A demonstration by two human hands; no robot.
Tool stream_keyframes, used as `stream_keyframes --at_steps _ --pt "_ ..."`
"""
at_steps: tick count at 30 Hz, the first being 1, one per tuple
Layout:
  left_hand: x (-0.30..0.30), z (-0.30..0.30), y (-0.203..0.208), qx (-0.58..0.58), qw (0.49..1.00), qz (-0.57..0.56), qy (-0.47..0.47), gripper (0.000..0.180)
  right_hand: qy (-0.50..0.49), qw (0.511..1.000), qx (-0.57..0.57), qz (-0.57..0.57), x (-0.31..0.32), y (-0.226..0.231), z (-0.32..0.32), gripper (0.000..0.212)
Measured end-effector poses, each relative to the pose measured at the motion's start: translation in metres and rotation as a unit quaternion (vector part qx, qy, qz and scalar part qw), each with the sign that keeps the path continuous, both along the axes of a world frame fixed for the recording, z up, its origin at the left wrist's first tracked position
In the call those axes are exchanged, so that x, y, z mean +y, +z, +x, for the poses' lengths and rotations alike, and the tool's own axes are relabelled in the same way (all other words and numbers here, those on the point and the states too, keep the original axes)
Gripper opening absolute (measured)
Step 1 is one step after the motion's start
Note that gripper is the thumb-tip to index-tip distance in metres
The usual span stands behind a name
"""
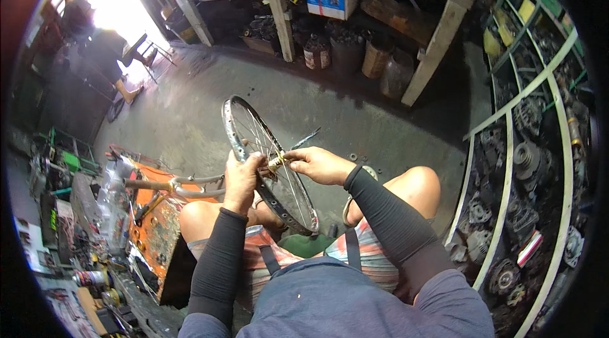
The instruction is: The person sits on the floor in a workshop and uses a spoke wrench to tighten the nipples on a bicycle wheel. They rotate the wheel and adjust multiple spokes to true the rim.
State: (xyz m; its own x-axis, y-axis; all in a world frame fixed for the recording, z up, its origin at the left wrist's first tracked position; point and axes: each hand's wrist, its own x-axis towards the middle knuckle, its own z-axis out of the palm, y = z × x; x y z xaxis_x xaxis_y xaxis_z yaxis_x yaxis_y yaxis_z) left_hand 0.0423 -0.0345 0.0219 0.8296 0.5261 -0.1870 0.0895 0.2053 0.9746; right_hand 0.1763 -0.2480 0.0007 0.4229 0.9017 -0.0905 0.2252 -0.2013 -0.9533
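A bicycle wheel, a bare rim with thin spokes and no tyre, is held tilted above my lap. My left hand is closed on the near left side of its rim, thumb on top. My right hand reaches in from the right, with thumb and fingers closed at the brass-coloured hub in the wheel's middle. Its fingertips partly cover the hub's end, and whether they pinch a small part there I cannot make out. Behind the right hand, a dark thin tool or rod slants up to the right.
An orange bench with a bare fork-like metal tube stands at my left. Shelves of used machine parts line the right. Ahead is a wooden workbench with buckets and boxes beneath. A person sits far left. Small rings lie on the floor.
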Motion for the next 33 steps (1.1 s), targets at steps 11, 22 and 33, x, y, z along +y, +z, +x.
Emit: stream_keyframes --at_steps 11,22,33 --pt "0.059 0.046 0.021 0.085 0.993 0.033 -0.069 0.068 -0.018 0.975 -0.140 -0.171 -0.050 0.021 0.025 0.057" --pt "0.056 0.056 0.036 0.093 0.942 0.156 -0.283 0.065 -0.011 0.953 -0.177 -0.246 -0.023 -0.064 0.041 0.044" --pt "0.042 0.058 0.043 0.097 0.929 0.207 -0.290 0.040 -0.187 0.962 0.007 -0.198 0.036 -0.220 0.047 0.060"
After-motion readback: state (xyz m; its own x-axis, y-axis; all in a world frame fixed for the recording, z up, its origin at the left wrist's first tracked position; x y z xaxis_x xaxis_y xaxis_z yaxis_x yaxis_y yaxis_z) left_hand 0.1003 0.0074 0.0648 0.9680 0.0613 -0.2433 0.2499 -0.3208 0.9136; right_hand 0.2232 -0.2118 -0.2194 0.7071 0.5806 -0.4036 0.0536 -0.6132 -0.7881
